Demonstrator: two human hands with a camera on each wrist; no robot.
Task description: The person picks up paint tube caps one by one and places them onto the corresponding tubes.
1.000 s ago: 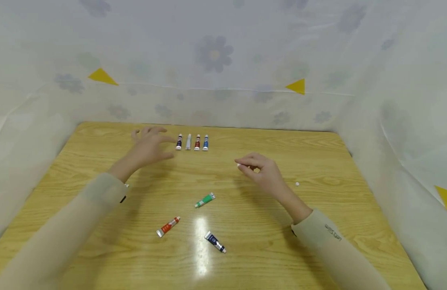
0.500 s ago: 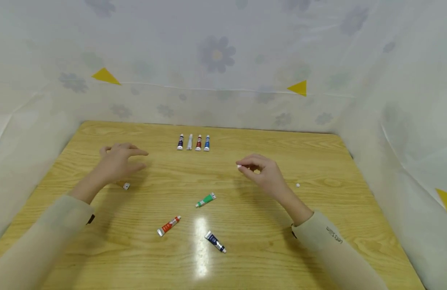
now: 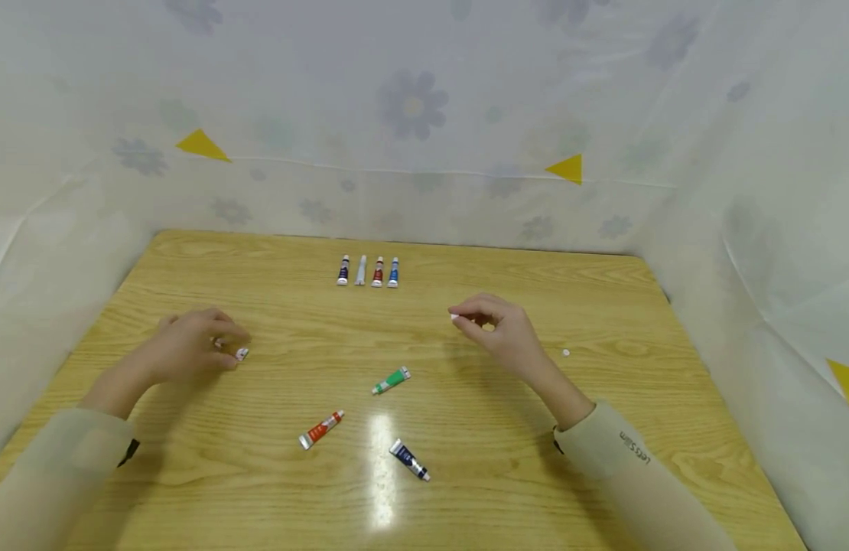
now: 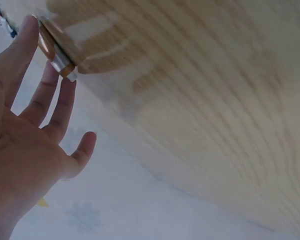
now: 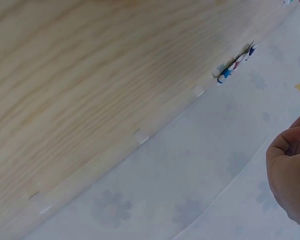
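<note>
Lengthwise, tube (image 3: 230, 349) toward right

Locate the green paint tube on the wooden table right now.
In the head view the green paint tube lies near the table's middle, right of the left hand, just above the orange tube and dark blue tube.

A wooden table (image 3: 507, 474) bears four paint tubes (image 3: 368, 272) in a row (far edge) and three loose tubes (image 3: 390, 380)
</note>
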